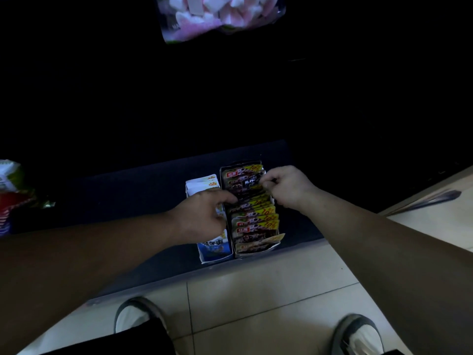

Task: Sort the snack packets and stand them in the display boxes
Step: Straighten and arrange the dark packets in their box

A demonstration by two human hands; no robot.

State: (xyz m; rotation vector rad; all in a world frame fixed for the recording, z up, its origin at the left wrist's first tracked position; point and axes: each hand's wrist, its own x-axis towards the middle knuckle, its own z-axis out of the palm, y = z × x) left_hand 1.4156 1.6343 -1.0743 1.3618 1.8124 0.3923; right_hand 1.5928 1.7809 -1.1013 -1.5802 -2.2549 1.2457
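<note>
fingertips (267, 181) of right hand (286, 187) curled tight, pinching top edge of dark snack packet (248, 182), upright toward far end of right display box (256, 252); fingers (229, 198) of left hand (202, 216) bent downward, tips on row of packets (256, 217) by that box's left wall, palm over neighbouring box; too dim to tell whether gripping or merely pressing; pale tiled floor (256, 290) across whole near part of view; dark shelf ledge (128, 190) low against floor, carrying both boxes side by side, touching; both bare forearms reaching in from near corners; clear bag of pink and white sweets (220, 16) hanging at top, well apart from hands; right display box filled front to back with standing brown packets, yellow corner flashes showing; blue and white display box (213, 253) just left of it, white packets upright at far end; two grey shoes (133, 316) on tiles below ledge; green and red packets (10, 180) at far left edge, partly cut off.
</note>
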